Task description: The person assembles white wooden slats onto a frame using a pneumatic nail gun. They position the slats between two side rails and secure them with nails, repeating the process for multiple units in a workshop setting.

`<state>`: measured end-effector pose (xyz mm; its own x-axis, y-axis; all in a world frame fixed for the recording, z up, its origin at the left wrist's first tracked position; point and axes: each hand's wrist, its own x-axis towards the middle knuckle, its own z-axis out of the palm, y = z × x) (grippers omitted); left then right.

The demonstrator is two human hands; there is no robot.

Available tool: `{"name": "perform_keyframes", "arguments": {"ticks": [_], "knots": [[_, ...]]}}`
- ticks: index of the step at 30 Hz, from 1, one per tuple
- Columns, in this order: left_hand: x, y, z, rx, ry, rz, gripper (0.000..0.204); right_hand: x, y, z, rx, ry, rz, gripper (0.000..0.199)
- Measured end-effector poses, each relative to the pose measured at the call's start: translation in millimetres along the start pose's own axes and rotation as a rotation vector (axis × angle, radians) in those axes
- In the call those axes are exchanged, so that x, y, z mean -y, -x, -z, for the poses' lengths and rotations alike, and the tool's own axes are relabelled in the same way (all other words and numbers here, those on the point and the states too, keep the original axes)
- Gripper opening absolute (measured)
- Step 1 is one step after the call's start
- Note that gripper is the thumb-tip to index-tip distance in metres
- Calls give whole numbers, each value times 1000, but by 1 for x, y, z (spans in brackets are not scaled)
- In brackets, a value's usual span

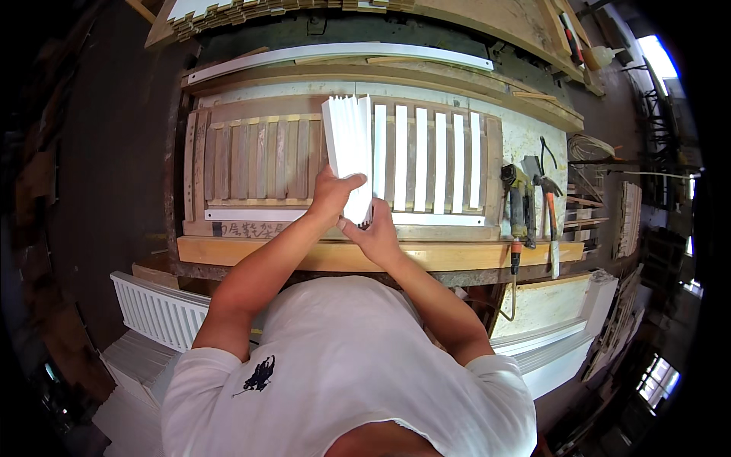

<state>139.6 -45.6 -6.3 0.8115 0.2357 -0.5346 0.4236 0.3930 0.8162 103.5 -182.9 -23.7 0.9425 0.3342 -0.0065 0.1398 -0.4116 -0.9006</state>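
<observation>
A bundle of white slats (349, 137) stands over the middle of a wooden jig (493, 164), its far end fanned a little. My left hand (333, 192) is closed round the bundle's lower left side, thumb across the front. At the near end, my right hand (373, 234) grips the same bundle, its fingers partly hidden. Several white slats (421, 156) lie spaced apart in the jig's right half. Bare wooden spacers (260, 160) fill its left half. Along the jig's near side runs a white rail (426, 219) with small holes near its ends.
A second white rail (335, 57) lies beyond the jig. To the right are a nail gun (521, 206) with a hose, a hammer (550, 221) and pliers (545, 152). White slatted panels (161, 308) stack at lower left. A wooden beam (304, 254) edges the bench.
</observation>
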Motion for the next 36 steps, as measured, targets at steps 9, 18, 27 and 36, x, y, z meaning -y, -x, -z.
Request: {"name": "perform_keyframes", "arguments": {"ticks": [9, 18, 27, 36], "knots": [[0, -18, 52, -319, -510, -121, 41, -18, -42, -35, 2, 106, -243, 23], [-29, -39, 55, -296, -1298, -57, 42, 1, -73, -45, 224, 472, 23, 52], [-20, -25, 90, -351, -1255, -113, 54, 7, -71, -40, 371, 536, -96, 58], [-28, -32, 102, -349, -1222, -135, 51, 24, -73, -71, 201, 429, 236, 40]]}}
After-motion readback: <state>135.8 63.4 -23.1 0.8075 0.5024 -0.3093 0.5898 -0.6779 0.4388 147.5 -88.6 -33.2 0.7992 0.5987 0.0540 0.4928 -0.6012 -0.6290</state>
